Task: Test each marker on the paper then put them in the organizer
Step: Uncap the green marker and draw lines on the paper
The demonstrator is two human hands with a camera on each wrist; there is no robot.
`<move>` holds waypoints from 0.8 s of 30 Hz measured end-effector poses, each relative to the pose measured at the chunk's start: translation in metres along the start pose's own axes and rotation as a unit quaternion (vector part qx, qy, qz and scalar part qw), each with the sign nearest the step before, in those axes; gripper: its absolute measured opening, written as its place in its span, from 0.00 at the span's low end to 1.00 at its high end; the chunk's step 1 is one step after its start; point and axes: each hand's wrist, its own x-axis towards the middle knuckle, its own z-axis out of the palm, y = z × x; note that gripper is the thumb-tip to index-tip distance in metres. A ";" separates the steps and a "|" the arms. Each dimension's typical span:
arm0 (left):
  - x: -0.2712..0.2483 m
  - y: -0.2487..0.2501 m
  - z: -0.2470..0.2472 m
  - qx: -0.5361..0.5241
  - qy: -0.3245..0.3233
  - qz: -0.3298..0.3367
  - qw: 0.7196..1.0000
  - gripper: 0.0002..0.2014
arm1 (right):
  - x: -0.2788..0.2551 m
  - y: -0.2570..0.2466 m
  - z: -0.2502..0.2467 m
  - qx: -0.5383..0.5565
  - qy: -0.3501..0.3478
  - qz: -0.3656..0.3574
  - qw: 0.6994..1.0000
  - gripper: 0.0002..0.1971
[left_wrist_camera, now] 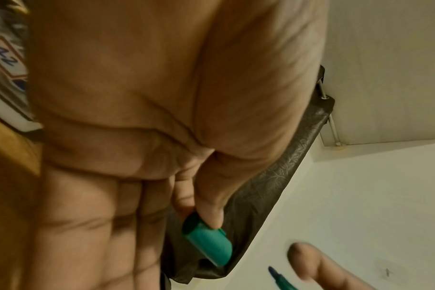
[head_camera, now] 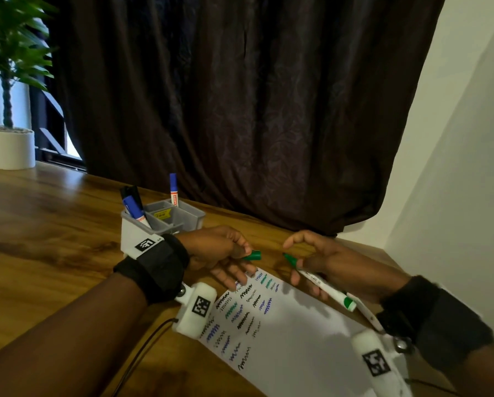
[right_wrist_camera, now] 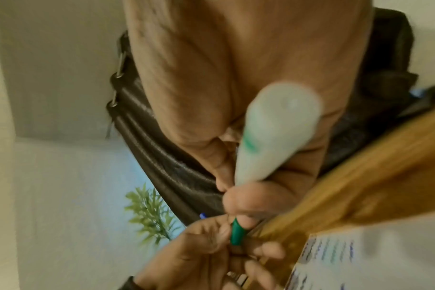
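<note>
We are gripping the marker (right_wrist_camera: 273, 133) in our right hand (right_wrist_camera: 236, 78), its blurred white barrel pointing back at the camera. Our left hand (right_wrist_camera: 206, 255) is pinching the green cap (right_wrist_camera: 236, 233) beside the paper (right_wrist_camera: 360, 259) lying on the worktop (right_wrist_camera: 360, 166).

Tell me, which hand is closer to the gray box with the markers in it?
Left. The left hand, pinching the green cap, is just in front of the organizer, its wrist right by the box. The right hand, holding the green marker, is farther off to the right, over the table edge.
</note>
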 end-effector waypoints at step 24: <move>-0.001 -0.001 0.006 0.070 -0.009 -0.075 0.995 0.08 | -0.023 0.023 0.056 -0.134 -0.108 -0.112 0.979 0.08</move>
